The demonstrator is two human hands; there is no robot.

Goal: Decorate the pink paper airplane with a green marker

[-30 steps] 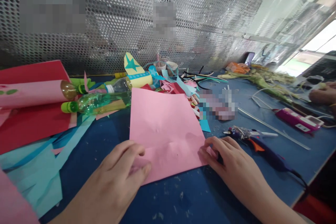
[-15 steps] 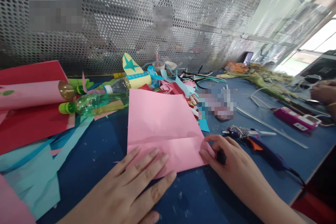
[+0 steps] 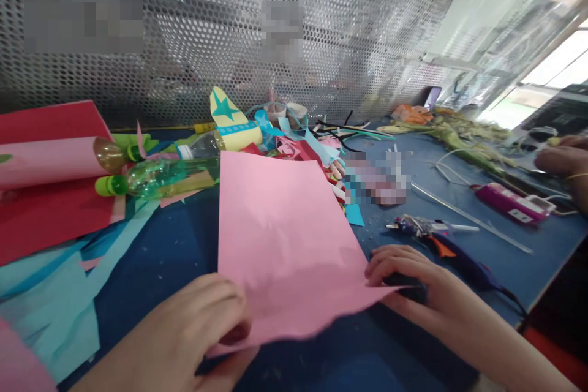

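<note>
A sheet of pink paper lies before me on the blue table, its near edge lifted and wavy. My left hand grips the near left corner between thumb and curled fingers. At the near right corner, my right hand pinches the paper, fingers above and thumb below. A glue gun with an orange trigger rests on the table just beyond my right hand.
A green plastic bottle and a bottle wrapped in yellow paper lie behind the sheet. Blue paper strips and red paper cover the left. A purple power strip sits at right, near another person's hand.
The near part of the pink paper was folded over and is now opened out toward me. My left hand went from lying flat to gripping its corner.
</note>
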